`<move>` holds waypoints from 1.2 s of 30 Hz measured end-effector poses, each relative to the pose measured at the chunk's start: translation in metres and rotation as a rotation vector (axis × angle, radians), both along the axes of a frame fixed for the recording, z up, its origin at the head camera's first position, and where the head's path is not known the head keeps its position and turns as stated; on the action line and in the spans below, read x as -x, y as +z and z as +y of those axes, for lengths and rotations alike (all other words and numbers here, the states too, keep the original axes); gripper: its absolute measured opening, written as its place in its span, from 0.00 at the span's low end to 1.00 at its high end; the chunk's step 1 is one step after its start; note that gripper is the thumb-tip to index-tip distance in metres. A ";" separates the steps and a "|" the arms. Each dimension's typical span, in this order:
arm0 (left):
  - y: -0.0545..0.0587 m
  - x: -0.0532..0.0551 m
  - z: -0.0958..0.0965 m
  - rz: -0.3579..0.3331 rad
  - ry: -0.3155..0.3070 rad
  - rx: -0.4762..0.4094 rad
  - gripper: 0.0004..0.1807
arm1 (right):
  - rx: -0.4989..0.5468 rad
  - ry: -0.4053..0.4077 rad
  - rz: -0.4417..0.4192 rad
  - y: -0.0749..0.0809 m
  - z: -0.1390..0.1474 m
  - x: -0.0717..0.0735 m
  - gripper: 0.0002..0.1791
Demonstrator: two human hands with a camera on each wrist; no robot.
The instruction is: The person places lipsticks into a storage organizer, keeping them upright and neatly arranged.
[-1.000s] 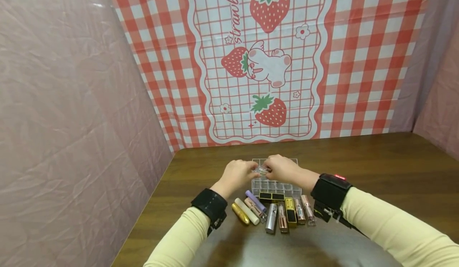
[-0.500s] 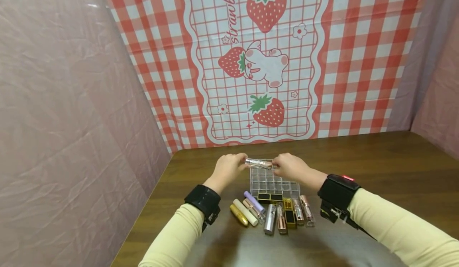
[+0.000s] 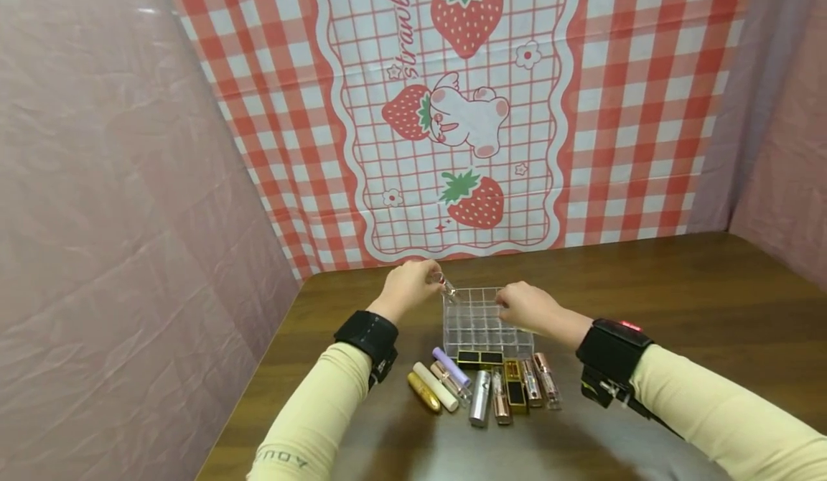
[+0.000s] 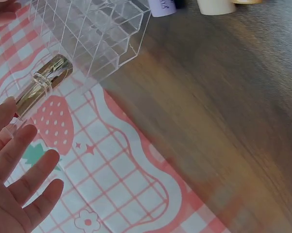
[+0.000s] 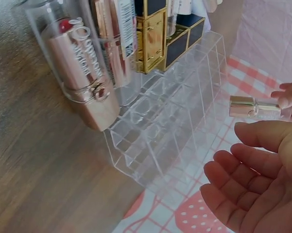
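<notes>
My left hand pinches the clear end of a rose-gold lipstick between thumb and index finger. The other fingers are spread, as the left wrist view shows. The lipstick tilts down over the back left corner of a clear acrylic organizer divided into small square compartments. My right hand is at the organizer's right side, holding nothing, with its fingers loosely bent. In the right wrist view the organizer lies between that hand and a row of lipsticks.
In front of the organizer lie a gold tube, a cream tube, a purple tube, a silver tube, a black-and-gold case and several rose-gold lipsticks. A checked strawberry cloth hangs behind the wooden table.
Both hands held the lipstick earlier. The right hand has let go and stays at the organizer's right, while the left hand has tipped the lipstick downward at the back left corner.
</notes>
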State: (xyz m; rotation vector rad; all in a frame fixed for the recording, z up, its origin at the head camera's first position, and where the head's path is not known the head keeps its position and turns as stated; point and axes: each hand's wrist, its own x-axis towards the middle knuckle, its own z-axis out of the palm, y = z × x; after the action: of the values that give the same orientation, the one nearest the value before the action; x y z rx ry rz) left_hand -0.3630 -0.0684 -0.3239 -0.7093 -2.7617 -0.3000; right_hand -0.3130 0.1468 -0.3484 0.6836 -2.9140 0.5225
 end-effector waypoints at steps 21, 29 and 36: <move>-0.011 0.004 0.006 -0.002 0.014 0.141 0.07 | -0.028 -0.001 -0.043 -0.011 -0.001 -0.014 0.15; -0.016 0.002 0.008 0.029 0.005 0.262 0.08 | -0.024 -0.001 -0.052 -0.014 0.000 -0.018 0.14; -0.021 0.002 0.012 0.013 0.011 0.241 0.07 | -0.022 -0.010 -0.063 -0.013 0.006 -0.022 0.14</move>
State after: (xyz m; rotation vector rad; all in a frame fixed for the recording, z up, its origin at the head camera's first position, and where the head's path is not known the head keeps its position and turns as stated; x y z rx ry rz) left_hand -0.3653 -0.0559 -0.3447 -0.7490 -2.8171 0.0413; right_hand -0.2906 0.1524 -0.3619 0.6667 -2.9844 0.5216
